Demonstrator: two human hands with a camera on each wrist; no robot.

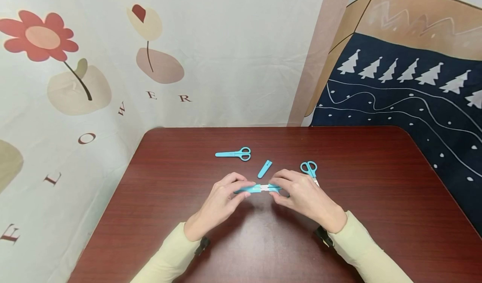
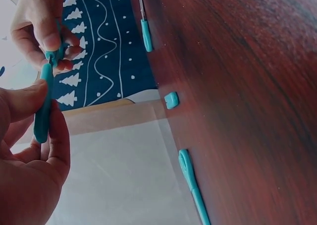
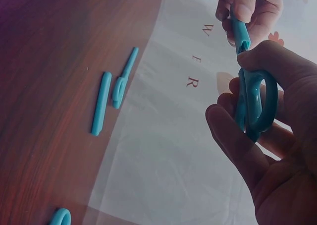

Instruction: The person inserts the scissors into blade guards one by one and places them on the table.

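Observation:
My left hand [image 1: 218, 197] pinches a light-blue blade cover [image 2: 42, 117] between thumb and fingers. In my right hand [image 1: 306, 193] are the light-blue handles of a pair of scissors [image 3: 269, 103], held by thumb and fingers. The scissors point left, with their blades partly inside the cover. A short stretch of pale blade shows between cover and handles in the head view. Both hands are above the table, and the fingers hide part of the cover and handles.
Behind the hands, a loose light-blue cover [image 1: 265, 169] lies on the brown table [image 1: 169, 170]. Farther back lies a second pair of scissors [image 1: 233, 154] in its cover. Uncovered scissors [image 1: 308, 168] lie beyond my right hand, blades partly hidden. Printed curtains [image 1: 233, 65] hang behind the table.

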